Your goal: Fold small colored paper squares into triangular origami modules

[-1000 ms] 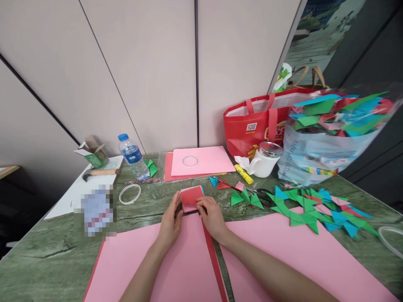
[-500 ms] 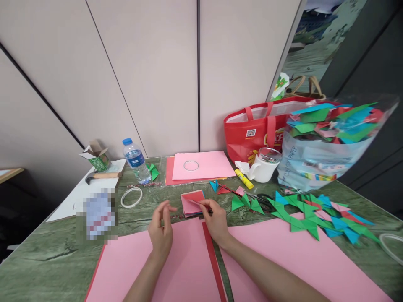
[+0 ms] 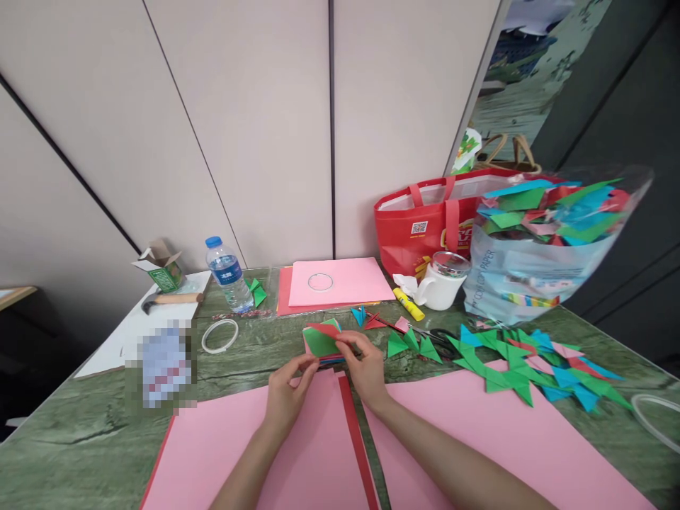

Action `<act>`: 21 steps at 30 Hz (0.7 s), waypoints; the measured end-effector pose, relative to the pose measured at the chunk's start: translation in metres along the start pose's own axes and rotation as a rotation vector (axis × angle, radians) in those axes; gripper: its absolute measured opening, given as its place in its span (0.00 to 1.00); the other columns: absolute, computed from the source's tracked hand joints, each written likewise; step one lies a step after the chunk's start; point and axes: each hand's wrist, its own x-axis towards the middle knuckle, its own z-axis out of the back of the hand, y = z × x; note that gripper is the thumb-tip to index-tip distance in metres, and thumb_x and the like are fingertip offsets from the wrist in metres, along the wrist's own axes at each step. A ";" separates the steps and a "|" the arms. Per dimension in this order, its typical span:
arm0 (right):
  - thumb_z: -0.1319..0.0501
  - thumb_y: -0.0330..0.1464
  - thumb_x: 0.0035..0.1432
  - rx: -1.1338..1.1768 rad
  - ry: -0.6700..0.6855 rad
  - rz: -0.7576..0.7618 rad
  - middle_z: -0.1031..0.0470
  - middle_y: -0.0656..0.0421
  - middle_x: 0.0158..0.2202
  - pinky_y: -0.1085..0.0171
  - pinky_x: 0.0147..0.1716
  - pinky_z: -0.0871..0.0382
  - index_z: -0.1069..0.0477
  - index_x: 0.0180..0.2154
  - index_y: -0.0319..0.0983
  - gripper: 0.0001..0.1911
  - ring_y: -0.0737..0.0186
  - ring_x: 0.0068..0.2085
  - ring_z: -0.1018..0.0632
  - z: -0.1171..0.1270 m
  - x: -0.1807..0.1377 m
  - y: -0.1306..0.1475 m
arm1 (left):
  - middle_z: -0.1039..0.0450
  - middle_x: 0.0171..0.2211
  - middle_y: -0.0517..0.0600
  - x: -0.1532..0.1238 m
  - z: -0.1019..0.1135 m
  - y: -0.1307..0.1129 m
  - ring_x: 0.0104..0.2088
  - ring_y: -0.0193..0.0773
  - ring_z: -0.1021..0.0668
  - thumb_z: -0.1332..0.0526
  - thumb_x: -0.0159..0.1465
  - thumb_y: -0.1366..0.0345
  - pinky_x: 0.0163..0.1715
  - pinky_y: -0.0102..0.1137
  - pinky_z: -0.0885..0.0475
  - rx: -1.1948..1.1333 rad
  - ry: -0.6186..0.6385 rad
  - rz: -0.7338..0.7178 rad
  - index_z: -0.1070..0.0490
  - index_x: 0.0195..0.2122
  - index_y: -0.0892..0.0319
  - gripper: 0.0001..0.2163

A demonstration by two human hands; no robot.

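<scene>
A small stack of coloured paper squares (image 3: pixel 321 343) lies on the green marble table (image 3: pixel 79 432), with a green sheet showing on top and a red one lifted behind it. My right hand (image 3: pixel 364 363) pinches the stack's right edge, fingers closed on the sheets. At the stack's near left corner my left hand (image 3: pixel 290 389) rests with fingertips pinched together; whether it holds a sheet is not clear. Both forearms lie over large pink paper sheets (image 3: pixel 297 453).
Folded green, blue and red paper triangles (image 3: pixel 520 358) lie scattered to the right, with scissors (image 3: pixel 443 334) among them. Farther back stand a water bottle (image 3: pixel 227 275), white mug (image 3: pixel 440 282), yellow glue stick (image 3: pixel 409 304), red bag (image 3: pixel 425 223), a plastic bag of folded pieces (image 3: pixel 536 241), and tape rings (image 3: pixel 219 334).
My left hand came back from the air to the stack's near corner. My right hand lifted the red top sheets, so a green sheet now shows.
</scene>
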 end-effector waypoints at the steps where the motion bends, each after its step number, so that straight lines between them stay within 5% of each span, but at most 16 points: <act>1: 0.44 0.30 0.52 -0.004 -0.030 0.088 0.26 0.55 0.34 0.58 0.42 0.35 0.28 0.31 0.40 0.06 0.59 0.40 0.28 0.001 -0.001 0.004 | 0.24 0.31 0.51 0.000 0.000 0.000 0.34 0.43 0.23 0.38 0.50 0.61 0.39 0.36 0.31 -0.056 -0.010 0.030 0.28 0.34 0.56 0.10; 7: 0.45 0.27 0.55 -0.070 0.238 0.444 0.25 0.59 0.33 0.52 0.50 0.43 0.29 0.35 0.44 0.08 0.60 0.44 0.29 0.001 -0.013 0.018 | 0.30 0.44 0.53 0.002 0.000 -0.008 0.42 0.42 0.26 0.33 0.43 0.67 0.39 0.34 0.30 -0.407 -0.008 0.100 0.50 0.56 0.53 0.39; 13: 0.45 0.29 0.56 -0.091 0.313 0.478 0.26 0.59 0.31 0.58 0.44 0.36 0.30 0.39 0.44 0.10 0.64 0.34 0.26 -0.001 -0.017 0.014 | 0.29 0.42 0.51 0.000 0.005 -0.015 0.42 0.41 0.27 0.36 0.49 0.65 0.42 0.33 0.32 -0.381 0.135 0.137 0.40 0.49 0.56 0.26; 21: 0.37 0.36 0.46 -0.049 0.272 0.220 0.33 0.52 0.43 0.59 0.42 0.33 0.36 0.46 0.40 0.23 0.57 0.44 0.30 0.000 -0.015 0.019 | 0.27 0.35 0.51 0.003 0.008 0.001 0.35 0.40 0.25 0.42 0.54 0.59 0.36 0.34 0.31 -0.356 0.048 0.177 0.33 0.39 0.60 0.14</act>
